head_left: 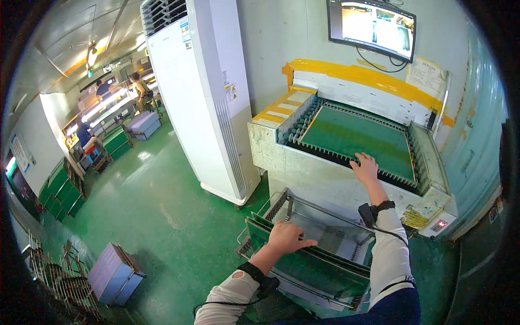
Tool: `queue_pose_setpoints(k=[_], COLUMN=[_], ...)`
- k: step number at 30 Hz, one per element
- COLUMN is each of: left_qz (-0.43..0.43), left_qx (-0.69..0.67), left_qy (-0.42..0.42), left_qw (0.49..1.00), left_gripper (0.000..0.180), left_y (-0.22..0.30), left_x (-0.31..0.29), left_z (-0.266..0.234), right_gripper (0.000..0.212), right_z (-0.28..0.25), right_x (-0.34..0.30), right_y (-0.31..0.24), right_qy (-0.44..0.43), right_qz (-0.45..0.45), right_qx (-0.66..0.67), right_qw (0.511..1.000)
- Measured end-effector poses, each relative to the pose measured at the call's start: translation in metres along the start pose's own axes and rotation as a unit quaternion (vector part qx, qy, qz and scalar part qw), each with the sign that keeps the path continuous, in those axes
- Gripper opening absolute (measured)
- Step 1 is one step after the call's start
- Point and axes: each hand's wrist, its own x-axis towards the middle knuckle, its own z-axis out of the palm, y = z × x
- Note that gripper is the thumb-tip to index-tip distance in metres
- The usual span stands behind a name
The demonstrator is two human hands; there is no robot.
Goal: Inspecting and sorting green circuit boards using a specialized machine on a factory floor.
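My right hand (365,167) is over the near edge of a large green panel (357,135), its fingers spread and partly bent. The panel lies flat on the black toothed rollers (303,122) of a pale machine. Lower down, my left hand (286,238) is at the top edge of green panels (314,271) standing upright in a metal rack (319,203). Its thumb stretches out to the right, apart from the fingers, which are partly hidden. Whether it touches the panels I cannot tell. Both wrists wear black straps with cables.
A tall white air conditioner (200,97) stands left of the machine, and a screen (372,27) hangs above it. Stacked boxes (115,273) and thin metal racks (59,276) stand on the green floor at lower left. Several people sit at lit benches (103,111) far left.
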Motion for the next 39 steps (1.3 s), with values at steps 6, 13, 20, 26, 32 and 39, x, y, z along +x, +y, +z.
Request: queue_pose_setpoints(k=[6, 13, 20, 26, 32, 39], left_qz=[0.023, 0.03, 0.034, 0.022, 0.028, 0.018], left_qx=[0.015, 0.026, 0.017, 0.001, 0.008, 0.023], left_qy=[0.046, 0.088, 0.09, 0.07, 0.081, 0.08], left_qw=[0.999, 0.995, 0.995, 0.997, 0.996, 0.996], left_gripper=[0.074, 0.071, 0.07, 0.069, 0.064, 0.064], left_y=[-0.001, -0.003, -0.004, -0.001, -0.003, -0.001], left_x=[0.003, -0.004, -0.007, -0.011, -0.01, -0.012], left_z=[0.007, 0.009, 0.013, 0.007, 0.011, 0.01], right_gripper=[0.045, 0.045, 0.047, 0.045, 0.043, 0.044], right_z=[0.008, -0.016, -0.02, -0.026, -0.031, -0.027], right_x=[-0.045, -0.186, -0.245, -0.262, -0.266, -0.272], right_y=[-0.004, -0.06, -0.058, -0.072, -0.08, -0.084], right_qy=[0.049, -0.371, -0.432, -0.358, -0.298, -0.25], right_qz=[-0.172, -0.159, -0.113, -0.107, -0.106, -0.152], right_qx=[0.079, 0.327, 0.204, 0.168, 0.17, 0.123], right_qw=[0.981, 0.855, 0.871, 0.912, 0.933, 0.948])
